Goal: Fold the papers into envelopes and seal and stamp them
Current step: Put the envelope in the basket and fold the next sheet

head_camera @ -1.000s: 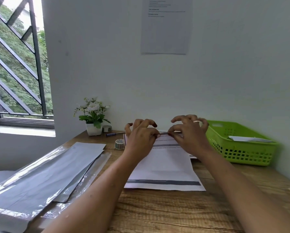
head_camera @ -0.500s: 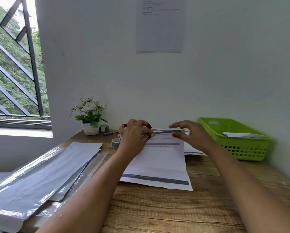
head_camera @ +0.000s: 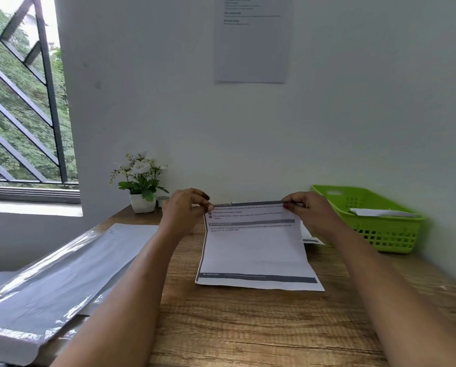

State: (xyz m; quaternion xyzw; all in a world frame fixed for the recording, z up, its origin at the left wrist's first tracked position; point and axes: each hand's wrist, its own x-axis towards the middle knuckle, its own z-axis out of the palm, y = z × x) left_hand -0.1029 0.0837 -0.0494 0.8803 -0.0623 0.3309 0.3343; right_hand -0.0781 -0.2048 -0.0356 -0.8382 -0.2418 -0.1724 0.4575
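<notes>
A printed white sheet of paper [head_camera: 256, 250] with grey bands lies on the wooden desk [head_camera: 248, 327], its far edge lifted off the surface. My left hand [head_camera: 184, 210] pinches the far left corner of that sheet. My right hand [head_camera: 309, 210] pinches the far right corner. The near edge of the sheet still rests flat on the desk. Another sheet [head_camera: 311, 238] peeks out from under it on the right.
Grey plastic mailer bags [head_camera: 62, 282] are stacked at the left of the desk. A green plastic basket [head_camera: 380, 231] with paper inside stands at the right by the wall. A small potted plant [head_camera: 142, 186] stands at the back, with a small jar beside it.
Both hands have spread apart from the middle of the far edge to its two corners and raised that edge off the desk. The view has shifted slightly.
</notes>
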